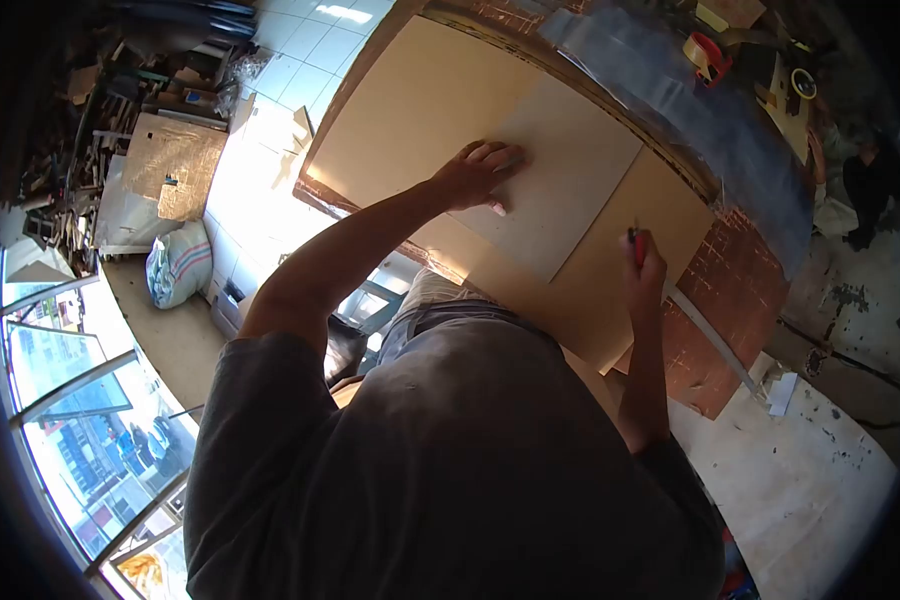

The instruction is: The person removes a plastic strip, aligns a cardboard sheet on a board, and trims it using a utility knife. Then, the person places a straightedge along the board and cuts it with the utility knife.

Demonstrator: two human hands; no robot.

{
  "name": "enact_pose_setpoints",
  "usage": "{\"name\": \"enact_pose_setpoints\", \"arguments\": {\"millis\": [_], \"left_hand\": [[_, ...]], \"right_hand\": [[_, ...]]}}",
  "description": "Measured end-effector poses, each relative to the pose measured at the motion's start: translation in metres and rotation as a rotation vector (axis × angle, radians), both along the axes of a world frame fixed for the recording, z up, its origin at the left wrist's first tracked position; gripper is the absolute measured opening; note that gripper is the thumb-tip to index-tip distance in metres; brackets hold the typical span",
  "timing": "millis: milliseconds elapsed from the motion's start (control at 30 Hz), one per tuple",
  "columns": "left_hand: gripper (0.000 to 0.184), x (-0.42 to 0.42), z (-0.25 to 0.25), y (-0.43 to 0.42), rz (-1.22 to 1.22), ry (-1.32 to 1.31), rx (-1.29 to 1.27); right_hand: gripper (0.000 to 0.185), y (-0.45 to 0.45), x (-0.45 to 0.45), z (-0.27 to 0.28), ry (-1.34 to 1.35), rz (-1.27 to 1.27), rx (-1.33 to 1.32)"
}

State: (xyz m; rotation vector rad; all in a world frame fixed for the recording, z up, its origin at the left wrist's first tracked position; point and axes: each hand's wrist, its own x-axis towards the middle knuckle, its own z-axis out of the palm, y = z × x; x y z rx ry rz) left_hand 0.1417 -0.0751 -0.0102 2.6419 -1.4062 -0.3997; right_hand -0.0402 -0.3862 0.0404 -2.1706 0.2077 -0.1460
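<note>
My left hand [478,175] lies with its fingers spread on a pale grey rectangular sheet [570,170]. That sheet rests on a larger tan board [410,100], which looks like cardboard. In my right hand [646,272] is a red-and-black utility knife [639,245], its tip pointing away from me. The knife is just right of the grey sheet's edge, over the tan board; whether the tip touches the board I cannot tell. A long metal ruler [715,340] runs out beside my right wrist, partly hidden by it.
Beneath the board is a scored reddish-brown worktop [735,290]. Clear plastic sheeting [650,80], a red tape dispenser [707,58] and a yellow tape roll [803,83] lie at the far right. A white sack [180,265] and stacked scraps stand at left.
</note>
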Motion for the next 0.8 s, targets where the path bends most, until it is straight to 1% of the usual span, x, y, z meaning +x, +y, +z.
{"name": "enact_pose_setpoints", "arguments": {"millis": [33, 100, 167, 200, 267, 300, 367, 400, 467, 500, 567, 700, 800], "left_hand": [[0.106, -0.001, 0.0, 0.0, 0.023, -0.004, -0.007], [0.113, 0.004, 0.002, -0.004, -0.009, 0.031, 0.037], [0.116, 0.004, 0.003, -0.008, -0.002, 0.018, 0.042], [0.118, 0.002, 0.002, -0.011, -0.006, 0.015, 0.054], [0.121, 0.004, 0.005, -0.018, 0.015, 0.02, 0.091], [0.124, 0.004, 0.005, -0.021, 0.018, 0.021, 0.132], [0.127, 0.007, 0.01, -0.025, 0.028, 0.025, 0.163], [0.13, 0.007, 0.01, -0.029, 0.022, 0.039, 0.192], [0.131, 0.007, 0.01, -0.034, 0.029, 0.027, 0.211], [0.133, 0.008, 0.008, -0.034, 0.029, 0.02, 0.234], [0.133, 0.007, 0.003, -0.035, 0.033, 0.013, 0.244], [0.133, 0.009, 0.004, -0.04, 0.035, 0.02, 0.291], [0.133, 0.009, 0.002, -0.038, 0.043, 0.029, 0.258]], "right_hand": [[0.024, 0.002, -0.019, 0.005, 0.168, 0.141, -0.037], [0.022, 0.022, -0.039, 0.018, 0.425, 0.357, -0.002], [0.024, 0.043, -0.046, 0.02, 0.474, 0.506, 0.033], [0.024, 0.054, -0.047, 0.015, 0.477, 0.52, 0.025], [0.032, 0.076, -0.042, 0.001, 0.148, 0.567, -0.003], [0.032, 0.086, -0.036, 0.006, 0.15, 0.583, -0.004], [0.046, 0.101, -0.014, 0.021, 0.275, 0.723, -0.212], [0.046, 0.108, -0.01, 0.02, 0.273, 0.728, -0.216], [0.058, 0.119, 0.002, 0.017, 0.141, 0.783, -0.302], [0.058, 0.125, 0.007, 0.011, 0.134, 0.793, -0.304], [0.065, 0.134, 0.011, -0.003, 0.134, 0.792, -0.503], [0.067, 0.141, 0.017, -0.015, 0.092, 0.776, -0.537], [0.067, 0.14, 0.015, -0.009, 0.178, 0.747, -0.576]]}}
